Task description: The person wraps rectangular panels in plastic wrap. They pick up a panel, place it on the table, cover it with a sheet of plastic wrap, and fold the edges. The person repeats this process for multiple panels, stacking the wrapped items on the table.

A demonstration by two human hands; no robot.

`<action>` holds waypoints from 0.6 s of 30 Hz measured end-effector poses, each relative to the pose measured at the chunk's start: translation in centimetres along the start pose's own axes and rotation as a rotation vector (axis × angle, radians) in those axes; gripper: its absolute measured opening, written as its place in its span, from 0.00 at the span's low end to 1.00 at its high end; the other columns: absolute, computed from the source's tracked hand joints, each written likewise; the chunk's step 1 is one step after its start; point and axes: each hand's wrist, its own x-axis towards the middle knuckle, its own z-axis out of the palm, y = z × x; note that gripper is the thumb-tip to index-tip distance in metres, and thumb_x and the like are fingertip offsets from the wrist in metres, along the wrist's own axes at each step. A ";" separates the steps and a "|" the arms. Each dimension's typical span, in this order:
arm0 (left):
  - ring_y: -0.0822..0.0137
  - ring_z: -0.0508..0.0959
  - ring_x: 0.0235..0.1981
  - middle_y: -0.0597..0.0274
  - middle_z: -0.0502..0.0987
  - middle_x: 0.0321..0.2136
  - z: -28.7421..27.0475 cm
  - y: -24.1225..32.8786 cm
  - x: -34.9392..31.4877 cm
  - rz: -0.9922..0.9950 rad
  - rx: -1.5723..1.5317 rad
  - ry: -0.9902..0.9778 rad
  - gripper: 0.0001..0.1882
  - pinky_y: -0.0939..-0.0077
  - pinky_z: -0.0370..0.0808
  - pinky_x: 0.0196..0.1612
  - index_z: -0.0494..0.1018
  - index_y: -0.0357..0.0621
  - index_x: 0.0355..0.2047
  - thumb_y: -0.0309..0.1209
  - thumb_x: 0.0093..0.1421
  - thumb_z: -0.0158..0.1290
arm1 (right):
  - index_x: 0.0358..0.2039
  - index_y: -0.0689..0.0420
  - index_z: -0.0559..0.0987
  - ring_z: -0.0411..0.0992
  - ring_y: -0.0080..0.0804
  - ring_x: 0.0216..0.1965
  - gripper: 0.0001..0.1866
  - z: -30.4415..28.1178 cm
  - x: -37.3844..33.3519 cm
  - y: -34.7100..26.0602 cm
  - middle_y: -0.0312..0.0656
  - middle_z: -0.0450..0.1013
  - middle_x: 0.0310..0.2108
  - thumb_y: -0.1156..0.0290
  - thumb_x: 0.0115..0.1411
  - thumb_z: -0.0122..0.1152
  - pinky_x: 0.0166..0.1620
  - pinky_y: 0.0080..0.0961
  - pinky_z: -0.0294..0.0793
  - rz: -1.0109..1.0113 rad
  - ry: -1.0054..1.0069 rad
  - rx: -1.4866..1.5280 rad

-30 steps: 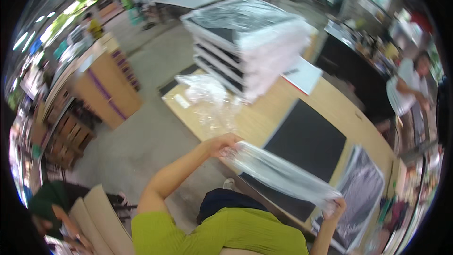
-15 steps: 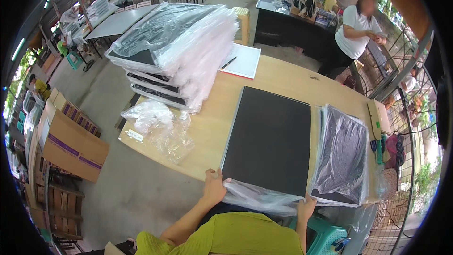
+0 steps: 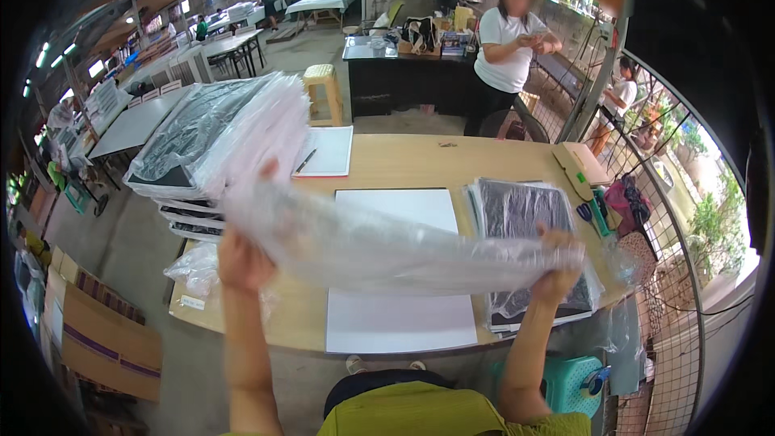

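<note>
A clear plastic bag (image 3: 404, 246) is stretched sideways in the air between my two raised hands. My left hand (image 3: 246, 254), somewhat blurred, grips its left end. At the right end, my right hand (image 3: 559, 266) has its fingers closed around the gathered plastic. Beneath the bag lies a flat white rectangular panel (image 3: 404, 327) on the wooden table (image 3: 395, 161), its near edge close to the table's front. The bag hides part of the panel's middle. Beside my right hand, plastic-wrapped dark panels (image 3: 525, 206) lie in a low pile.
A tall stack of plastic-wrapped black panels (image 3: 202, 129) stands left, with crumpled plastic (image 3: 194, 270) below it. A white board with a pen (image 3: 331, 149) lies behind. Scissors (image 3: 584, 211) lie far right. A teal stool (image 3: 573, 383) stands near my right. Another person (image 3: 504, 48) stands beyond the table.
Both hands have risen from the table's front edge, with the plastic now stretched between them. A white panel face shows where a black one lay. My view has tilted up and turned right.
</note>
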 end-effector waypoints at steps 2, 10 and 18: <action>0.69 0.72 0.44 0.60 0.70 0.44 -0.7 1.8 2.5 -0.194 0.138 0.068 0.28 0.77 0.72 0.43 0.60 0.41 0.56 0.28 0.54 0.55 | 0.49 0.61 0.67 0.67 0.30 0.44 0.26 0.0 3.0 0.7 0.43 0.68 0.43 0.64 0.53 0.63 0.51 0.30 0.66 0.028 0.026 -0.347; 0.67 0.67 0.52 0.54 0.67 0.51 -5.1 -11.5 1.5 0.093 0.161 0.381 0.24 0.77 0.61 0.55 0.67 0.34 0.50 0.34 0.55 0.57 | 0.64 0.59 0.46 0.65 0.34 0.49 0.44 3.4 4.7 5.9 0.51 0.59 0.56 0.82 0.50 0.59 0.52 0.21 0.61 0.196 -0.207 -0.907; 0.54 0.70 0.51 0.45 0.66 0.52 -4.7 -14.1 1.9 -0.037 0.953 0.125 0.38 0.65 0.66 0.52 0.53 0.41 0.61 0.29 0.50 0.54 | 0.59 0.55 0.62 0.63 0.42 0.56 0.41 2.0 4.9 9.3 0.53 0.66 0.53 0.84 0.37 0.47 0.59 0.27 0.56 0.223 -0.509 -1.078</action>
